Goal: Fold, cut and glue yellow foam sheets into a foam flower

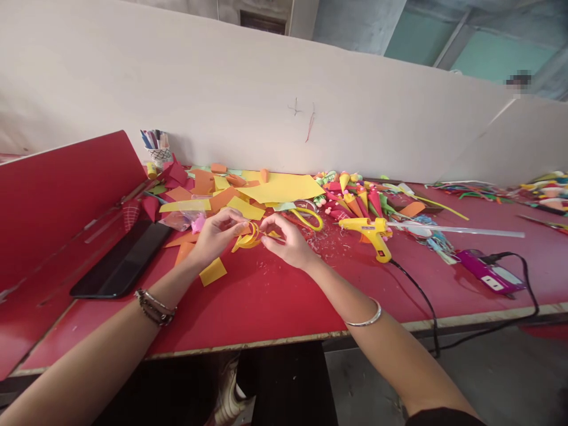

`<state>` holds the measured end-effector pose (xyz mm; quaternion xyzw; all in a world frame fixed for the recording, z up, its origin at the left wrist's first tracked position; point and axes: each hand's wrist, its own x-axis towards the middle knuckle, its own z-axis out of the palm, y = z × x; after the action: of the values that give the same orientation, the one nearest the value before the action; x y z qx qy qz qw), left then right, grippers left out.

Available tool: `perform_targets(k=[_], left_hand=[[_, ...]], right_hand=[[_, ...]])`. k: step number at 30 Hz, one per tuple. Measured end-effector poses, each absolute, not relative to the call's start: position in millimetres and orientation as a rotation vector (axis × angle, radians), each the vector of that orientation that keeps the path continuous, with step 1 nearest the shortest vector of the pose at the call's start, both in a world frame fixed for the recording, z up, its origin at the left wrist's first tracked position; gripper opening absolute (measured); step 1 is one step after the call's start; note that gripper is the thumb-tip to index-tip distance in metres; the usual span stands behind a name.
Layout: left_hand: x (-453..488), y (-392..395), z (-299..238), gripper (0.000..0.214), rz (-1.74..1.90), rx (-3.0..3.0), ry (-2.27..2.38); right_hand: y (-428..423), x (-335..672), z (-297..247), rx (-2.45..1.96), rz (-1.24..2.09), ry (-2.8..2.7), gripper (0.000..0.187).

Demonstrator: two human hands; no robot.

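Note:
Over the middle of the red table, my left hand (pixel 219 235) pinches a curled yellow strip (pixel 254 232) that looks like paper. My right hand (pixel 287 241) faces it, fingertips closed on the strip's other side. Several yellow curls (pixel 244 241) show just below and between the hands; whether they belong to the same strip I cannot tell. A small yellow paper square (pixel 213 272) lies beneath my left wrist. Behind the hands are a large yellow sheet (pixel 284 188) and orange paper scraps (pixel 224 199).
A yellow glue gun (pixel 366 231) lies right, its cord running near a purple power strip (pixel 490 272). Small colourful cones (pixel 352 201) are piled behind it. At left are a black phone (pixel 124 260) and a pen cup (pixel 158 155). A white partition (pixel 248 100) stands behind.

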<state>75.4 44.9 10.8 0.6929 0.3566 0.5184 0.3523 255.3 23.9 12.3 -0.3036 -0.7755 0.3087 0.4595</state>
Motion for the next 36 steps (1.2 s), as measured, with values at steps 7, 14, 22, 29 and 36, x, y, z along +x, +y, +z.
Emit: perform_targets(k=[7, 14, 22, 29, 36], left_hand=[[75.9, 45.9, 10.3, 0.019, 1.367, 1.628, 0.944], [76.8, 45.3, 9.4, 0.021, 1.353, 1.603, 0.965], [78.2, 43.7, 10.0, 0.020, 1.339, 1.591, 0.936], [76.9, 44.6, 8.5, 0.020, 1.365, 1.544, 0.929], [79.6, 43.8, 9.2, 0.023, 1.361, 1.472, 0.933]], right_hand=[[26.7, 250.8, 5.7, -0.773, 0.969, -1.800, 0.013], [30.7, 249.7, 2.4, -0.822, 0.981, -1.740, 0.012], [29.7, 249.1, 3.5, -0.756, 1.057, -1.717, 0.011], [30.0, 248.9, 4.1, -0.795, 1.065, -1.715, 0.013], [32.1, 251.0, 0.7, -0.802, 1.104, -1.749, 0.013]])
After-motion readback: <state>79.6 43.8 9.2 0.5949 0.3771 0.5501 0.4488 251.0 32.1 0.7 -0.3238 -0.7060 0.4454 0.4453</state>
